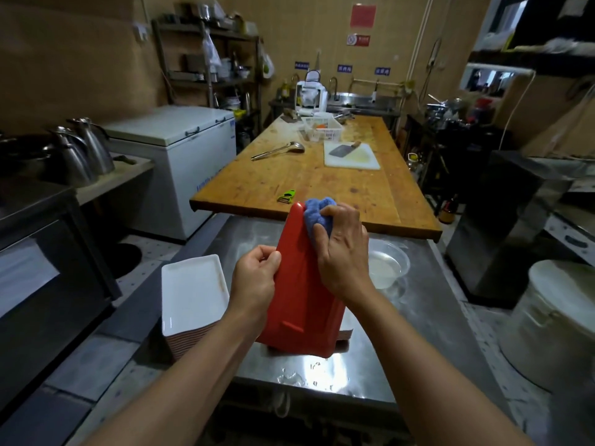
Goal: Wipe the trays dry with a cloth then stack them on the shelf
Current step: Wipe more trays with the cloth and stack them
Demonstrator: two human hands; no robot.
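We hold the red tray [299, 284] upright at centre, its lower edge on the steel worktop [370, 365]. Left hand [254, 278] fingers pinch the 9 o'clock edge; right hand [341, 249] fingers curl round the blue cloth [317, 214] at 12 o'clock. We judge it stiff, light and wet-slippery: grip the rims.

The steel table [322, 371] has bare room at its near edge, with a few water drops there. A stack of trays [190, 294] fills its left side. A clear bowl [388, 262] sits on the right. The red tray [301, 304] stands up in the middle. Behind it the wooden table [322, 185] has open room between the green peeler [286, 196] and the white cutting board [351, 156].
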